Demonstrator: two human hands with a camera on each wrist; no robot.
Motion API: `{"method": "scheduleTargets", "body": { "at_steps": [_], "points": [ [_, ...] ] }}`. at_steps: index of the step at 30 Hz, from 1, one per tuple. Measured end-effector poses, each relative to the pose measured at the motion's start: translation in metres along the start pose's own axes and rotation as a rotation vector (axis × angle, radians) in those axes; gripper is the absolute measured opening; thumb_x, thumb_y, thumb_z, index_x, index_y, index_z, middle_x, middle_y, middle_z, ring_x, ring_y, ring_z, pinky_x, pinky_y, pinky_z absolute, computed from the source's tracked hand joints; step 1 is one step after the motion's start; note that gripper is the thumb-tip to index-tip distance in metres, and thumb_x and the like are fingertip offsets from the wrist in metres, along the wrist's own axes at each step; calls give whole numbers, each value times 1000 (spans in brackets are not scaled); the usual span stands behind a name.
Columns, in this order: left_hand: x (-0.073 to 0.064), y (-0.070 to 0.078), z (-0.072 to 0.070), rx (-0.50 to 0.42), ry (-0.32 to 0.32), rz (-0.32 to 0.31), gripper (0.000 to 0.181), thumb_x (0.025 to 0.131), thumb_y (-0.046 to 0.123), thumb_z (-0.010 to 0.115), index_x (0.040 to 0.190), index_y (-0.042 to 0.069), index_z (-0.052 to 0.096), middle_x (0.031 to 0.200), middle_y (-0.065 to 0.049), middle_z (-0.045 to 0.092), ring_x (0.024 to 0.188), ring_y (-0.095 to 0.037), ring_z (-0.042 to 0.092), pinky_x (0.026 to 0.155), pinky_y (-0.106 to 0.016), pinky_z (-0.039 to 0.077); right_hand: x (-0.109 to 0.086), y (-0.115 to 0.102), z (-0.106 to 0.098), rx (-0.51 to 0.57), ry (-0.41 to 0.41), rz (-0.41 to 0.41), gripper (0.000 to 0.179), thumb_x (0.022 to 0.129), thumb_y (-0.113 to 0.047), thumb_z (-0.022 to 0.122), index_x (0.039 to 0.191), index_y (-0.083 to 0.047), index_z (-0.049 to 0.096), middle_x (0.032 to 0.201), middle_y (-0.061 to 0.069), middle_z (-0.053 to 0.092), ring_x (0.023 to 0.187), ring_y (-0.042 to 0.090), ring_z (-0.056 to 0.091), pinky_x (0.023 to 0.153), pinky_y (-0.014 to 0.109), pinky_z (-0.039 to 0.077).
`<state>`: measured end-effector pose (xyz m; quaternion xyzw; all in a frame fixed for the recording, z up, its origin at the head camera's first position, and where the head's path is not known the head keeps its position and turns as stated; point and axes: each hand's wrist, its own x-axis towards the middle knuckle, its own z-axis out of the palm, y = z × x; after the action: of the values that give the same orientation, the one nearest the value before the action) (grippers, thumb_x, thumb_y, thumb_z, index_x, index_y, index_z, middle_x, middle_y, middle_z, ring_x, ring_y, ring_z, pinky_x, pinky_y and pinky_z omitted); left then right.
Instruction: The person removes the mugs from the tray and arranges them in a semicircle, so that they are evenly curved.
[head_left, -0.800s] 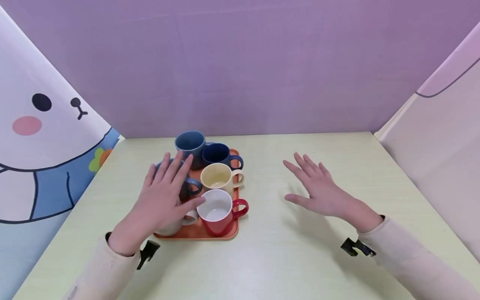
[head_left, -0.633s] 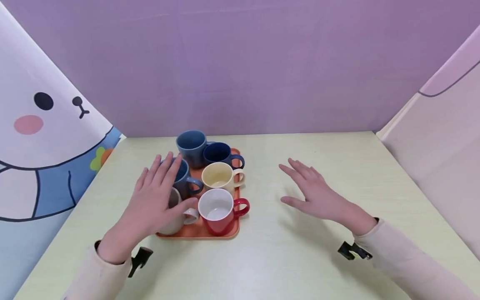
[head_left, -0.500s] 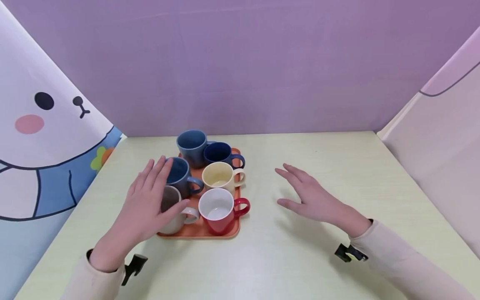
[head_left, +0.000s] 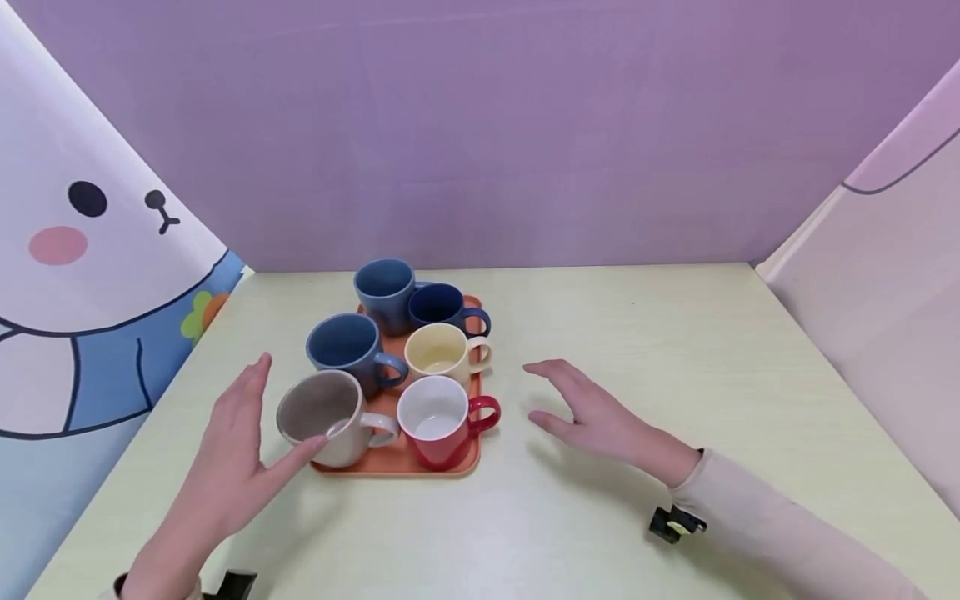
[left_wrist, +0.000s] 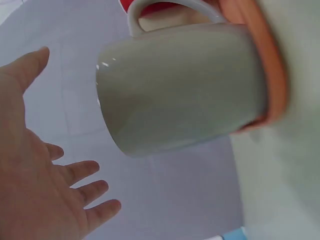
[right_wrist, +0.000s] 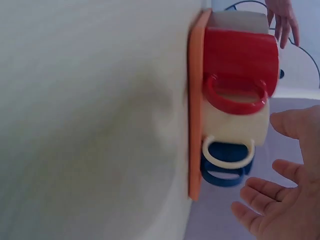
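Observation:
An orange tray (head_left: 390,468) bears several mugs in two columns. At its front left is a grey mug (head_left: 339,442), with a red mug (head_left: 438,446) that is white inside to its right. Behind them stand a blue mug (head_left: 352,367) and a cream mug (head_left: 438,367). A second blue mug (head_left: 386,304) and a navy mug (head_left: 438,312) are at the back. My left hand (head_left: 228,467) hovers beside the grey mug, fingers extended and thumb apart. In the air right of the red mug's handle, my right hand (head_left: 600,417) holds nothing, its thumb spread.
The tray sits left of centre on a pale table (head_left: 675,350). A purple cloth wall (head_left: 525,142) rises behind it. Printed panels stand at the left and right sides. A black clip (head_left: 677,525) is on my right sleeve.
My left hand has moved left and toward me, off from over the mugs, uncovering the grey and blue ones. My right hand has shifted left and nearer the tray. The mugs stay put.

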<state>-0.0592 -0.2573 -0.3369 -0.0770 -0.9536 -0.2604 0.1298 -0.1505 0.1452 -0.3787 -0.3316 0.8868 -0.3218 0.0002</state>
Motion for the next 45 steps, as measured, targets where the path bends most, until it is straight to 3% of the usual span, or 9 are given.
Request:
{"method": "scheduleTargets", "body": {
  "at_steps": [7,15,21,25,29,34,39,43,45],
  "points": [
    [-22,-24,2,-40,-79,-212,118,85,41,79,158,8,-8,160,-29,9,137,-54,16,94,-80,29,4,-1,14,119,-70,13,55,97,-22,67,143,-2,45,140,13,51,129,30,51,105,50,44],
    [-32,-41,19,-140,-132,-303,131,77,36,87,156,1,-12,154,-38,15,133,-57,27,96,-73,36,9,-4,28,308,-115,41,53,98,-20,65,142,0,43,141,16,51,128,31,51,102,47,48],
    [-36,-50,29,-281,-212,-398,123,82,28,84,155,-3,-10,151,-37,24,133,-54,36,100,-57,39,13,-5,39,476,-115,62,47,99,-12,63,140,3,45,136,15,55,125,33,52,101,44,49],
    [-36,-55,32,-356,-260,-441,116,86,26,81,155,-3,-7,151,-35,28,131,-52,41,97,-50,47,16,-7,44,582,-134,124,42,101,-11,60,139,2,47,133,17,56,122,32,54,97,36,52],
    [-31,-58,35,-421,-303,-488,114,88,29,79,156,0,-8,152,-33,28,132,-50,43,94,-43,52,19,-8,46,701,-150,176,39,102,-11,56,136,5,47,129,23,55,117,34,56,93,37,54],
    [-25,-65,41,-514,-290,-507,111,89,22,78,156,0,-7,150,-34,31,132,-47,43,90,-30,55,25,-9,47,848,-183,198,37,104,-12,54,133,9,47,127,27,56,116,39,58,95,49,53],
    [-19,-70,47,-571,-282,-505,107,89,13,77,155,-4,-5,147,-35,35,126,-40,51,87,-23,55,30,-11,50,942,-195,268,36,104,-15,54,130,10,49,123,24,59,116,36,59,98,46,51],
    [-18,-73,53,-624,-226,-424,98,86,0,76,153,-10,5,137,-38,43,108,-8,62,82,-19,55,32,-11,51,959,-192,324,34,104,-13,54,128,11,51,122,24,60,115,35,60,98,45,51],
    [-18,-74,57,-657,-184,-365,89,84,-7,74,149,-12,14,129,-31,52,99,4,60,80,-17,54,32,-11,51,954,-194,336,33,104,-13,54,127,11,51,122,24,61,115,35,60,98,44,51]
  ]
}}
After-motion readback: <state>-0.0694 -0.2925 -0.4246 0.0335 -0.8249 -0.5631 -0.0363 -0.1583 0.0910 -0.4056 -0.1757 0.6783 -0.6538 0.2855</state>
